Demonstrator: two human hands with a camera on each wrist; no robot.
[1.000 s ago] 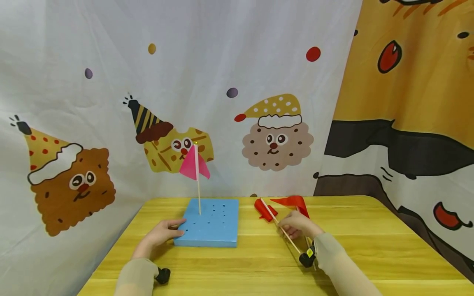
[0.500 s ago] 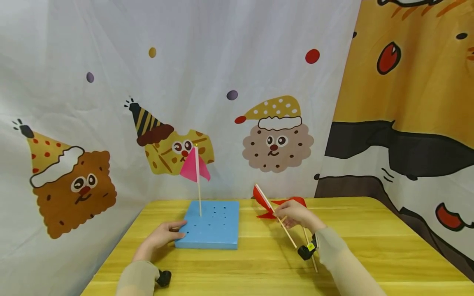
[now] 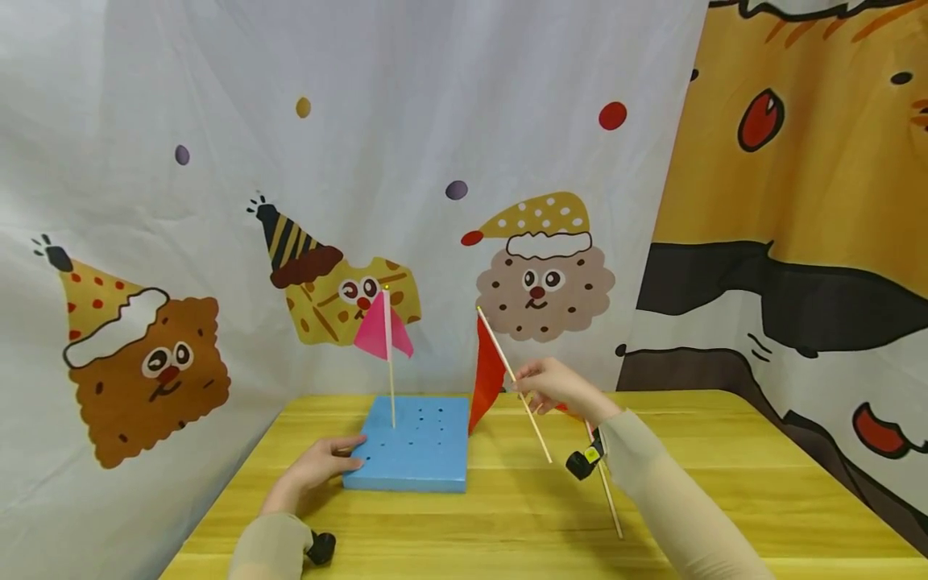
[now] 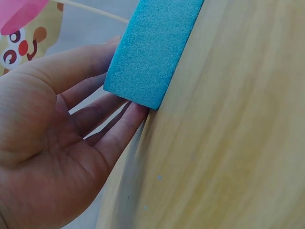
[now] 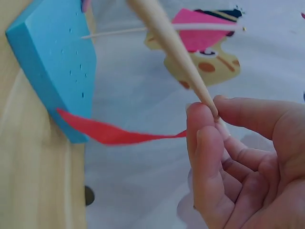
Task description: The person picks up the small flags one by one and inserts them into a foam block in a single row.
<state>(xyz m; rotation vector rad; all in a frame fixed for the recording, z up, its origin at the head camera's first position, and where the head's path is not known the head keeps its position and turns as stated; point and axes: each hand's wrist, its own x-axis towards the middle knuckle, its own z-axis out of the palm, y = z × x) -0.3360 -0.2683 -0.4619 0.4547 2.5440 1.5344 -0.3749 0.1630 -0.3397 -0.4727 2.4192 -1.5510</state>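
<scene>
My right hand (image 3: 554,385) pinches the thin wooden stick of the red paper flag (image 3: 487,372), lifted off the bench (image 3: 725,483). My left hand (image 3: 319,463) rests its straight fingers (image 4: 102,119) against the blue foam block (image 3: 416,443).

Only the pink flag (image 3: 382,334) stands in the foam block's (image 3: 413,447) back-left corner; the table's (image 3: 725,483) right half lies open.

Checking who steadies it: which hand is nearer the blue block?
Left. The left hand touches the blue block at its near-left edge; the right hand is raised off to its right, pinching a red flag.
</scene>
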